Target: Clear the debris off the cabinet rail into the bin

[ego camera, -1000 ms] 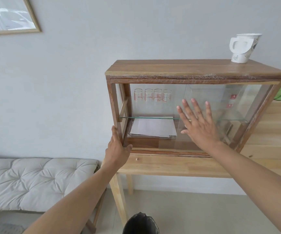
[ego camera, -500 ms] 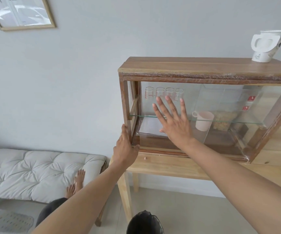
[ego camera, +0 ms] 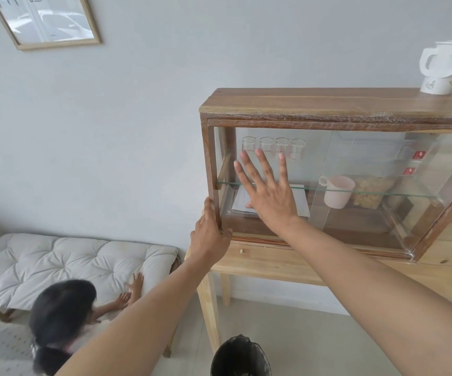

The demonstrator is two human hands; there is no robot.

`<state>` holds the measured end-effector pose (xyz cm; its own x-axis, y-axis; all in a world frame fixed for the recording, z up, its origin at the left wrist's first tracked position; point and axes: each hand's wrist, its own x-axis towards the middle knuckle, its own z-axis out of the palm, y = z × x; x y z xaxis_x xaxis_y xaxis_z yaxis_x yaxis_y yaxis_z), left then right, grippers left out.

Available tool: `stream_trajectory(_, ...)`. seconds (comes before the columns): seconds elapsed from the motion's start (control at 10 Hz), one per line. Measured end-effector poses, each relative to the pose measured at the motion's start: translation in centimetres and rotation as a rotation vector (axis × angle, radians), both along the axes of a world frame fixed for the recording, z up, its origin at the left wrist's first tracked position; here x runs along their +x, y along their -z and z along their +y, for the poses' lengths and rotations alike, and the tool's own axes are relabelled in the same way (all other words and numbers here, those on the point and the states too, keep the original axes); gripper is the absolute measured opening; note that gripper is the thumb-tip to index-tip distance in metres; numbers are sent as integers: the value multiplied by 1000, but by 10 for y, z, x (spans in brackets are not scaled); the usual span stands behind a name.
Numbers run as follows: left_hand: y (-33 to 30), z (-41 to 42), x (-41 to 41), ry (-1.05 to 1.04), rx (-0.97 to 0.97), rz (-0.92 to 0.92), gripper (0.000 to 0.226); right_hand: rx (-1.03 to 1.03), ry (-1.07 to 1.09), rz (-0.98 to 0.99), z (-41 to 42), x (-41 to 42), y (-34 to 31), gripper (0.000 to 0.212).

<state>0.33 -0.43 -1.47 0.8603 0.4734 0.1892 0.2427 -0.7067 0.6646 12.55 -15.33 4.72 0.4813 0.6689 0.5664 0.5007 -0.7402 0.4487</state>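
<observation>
- Judging progress, the work looks to be at its very start: the clear sliding glass door [ego camera: 279, 183] of the wooden display cabinet [ego camera: 328, 104] is only now being handled, and nothing has gone into the bin.
- The right hand [ego camera: 269, 196] lies flat against that glass with fingers spread, its grip released; it presses on the pane and clasps nothing.
- The left hand [ego camera: 209, 234] is curled loosely around the cabinet's lower left front post, seemingly to steady the frame; its grip is on the wood alone.
- The cabinet's bottom rail [ego camera: 314, 244], where the debris should lie, runs along the base just above the pale wooden tabletop [ego camera: 287, 263]. No debris can be made out on it at this size.
- One small speck [ego camera: 242, 251] sits on the tabletop edge just below the rail; whether it is debris cannot be told.
- The round black bin [ego camera: 239, 356] stands on the floor directly beneath the cabinet's left end, well placed to catch sweepings.
- Left to do, in my judgement: expose the rail, gather or brush the debris, and drop it into the bin.
- A second person crouches by the white cushioned bench [ego camera: 70, 261], apart from the work.
</observation>
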Motion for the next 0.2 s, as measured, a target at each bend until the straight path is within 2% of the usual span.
stream_trajectory(0.2,-6,4,-5,52,-2,65,106,47,-41,9,17,-7,-2,136)
